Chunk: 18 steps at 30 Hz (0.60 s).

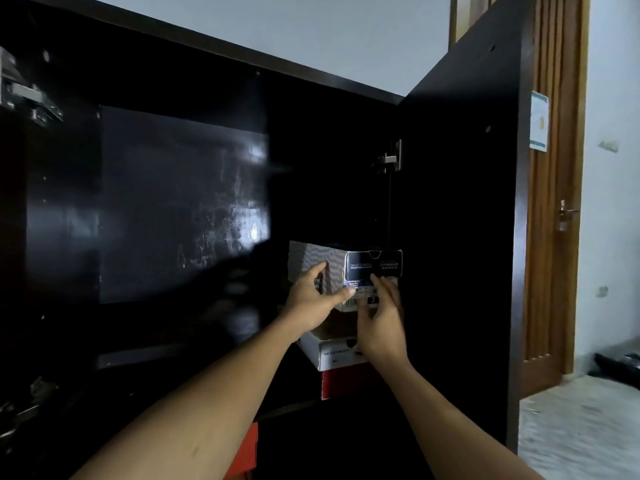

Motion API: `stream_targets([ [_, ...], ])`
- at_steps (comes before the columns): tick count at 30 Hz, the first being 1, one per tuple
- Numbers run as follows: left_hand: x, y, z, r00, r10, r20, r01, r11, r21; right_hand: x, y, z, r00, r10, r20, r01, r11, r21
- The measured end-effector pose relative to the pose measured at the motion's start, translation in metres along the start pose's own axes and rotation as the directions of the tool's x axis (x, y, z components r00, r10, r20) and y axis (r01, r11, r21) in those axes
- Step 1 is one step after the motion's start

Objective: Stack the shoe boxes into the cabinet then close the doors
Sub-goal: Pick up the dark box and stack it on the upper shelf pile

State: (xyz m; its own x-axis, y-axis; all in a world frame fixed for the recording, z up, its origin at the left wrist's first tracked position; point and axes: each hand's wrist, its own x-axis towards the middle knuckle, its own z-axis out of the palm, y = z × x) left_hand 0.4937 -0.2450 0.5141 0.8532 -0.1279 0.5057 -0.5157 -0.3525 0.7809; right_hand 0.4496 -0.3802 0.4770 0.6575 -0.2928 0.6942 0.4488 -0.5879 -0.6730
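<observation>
A grey and black shoe box [332, 261] sits at the top of a stack inside the dark cabinet [180, 202]. My left hand [313, 299] grips its left front corner, thumb on the front label. My right hand [381, 317] presses flat against the front end, fingers spread. Under it lie a brown box, mostly hidden, a white box [332, 353] and a red box [341, 382]. The right cabinet door [464, 220] stands open.
An orange-red box [247, 452] shows below my left forearm. A metal hinge [391, 159] sits on the right door, another hinge [27, 91] at the upper left. A wooden room door [554, 202] and pale floor [581, 427] lie to the right.
</observation>
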Motion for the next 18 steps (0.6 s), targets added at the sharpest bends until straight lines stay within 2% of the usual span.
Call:
stream_targets([
  [4, 0.017, -0.011, 0.003, 0.999, 0.029, -0.044, -0.024, 0.993, 0.118, 0.014, 0.014, 0.019, 1.0, 0.015, 0.023, -0.014, 0.999, -0.033],
  [8, 0.035, -0.019, 0.004, 0.999, 0.015, -0.034, -0.01, 0.989, 0.144, 0.029, 0.023, 0.039, 0.998, -0.018, 0.062, 0.023, 0.997, -0.071],
  [18, 0.072, -0.04, 0.019, 0.998, 0.03, -0.063, -0.016, 0.978, 0.209, 0.06, 0.052, 0.061, 0.993, 0.026, 0.116, -0.009, 0.989, -0.148],
])
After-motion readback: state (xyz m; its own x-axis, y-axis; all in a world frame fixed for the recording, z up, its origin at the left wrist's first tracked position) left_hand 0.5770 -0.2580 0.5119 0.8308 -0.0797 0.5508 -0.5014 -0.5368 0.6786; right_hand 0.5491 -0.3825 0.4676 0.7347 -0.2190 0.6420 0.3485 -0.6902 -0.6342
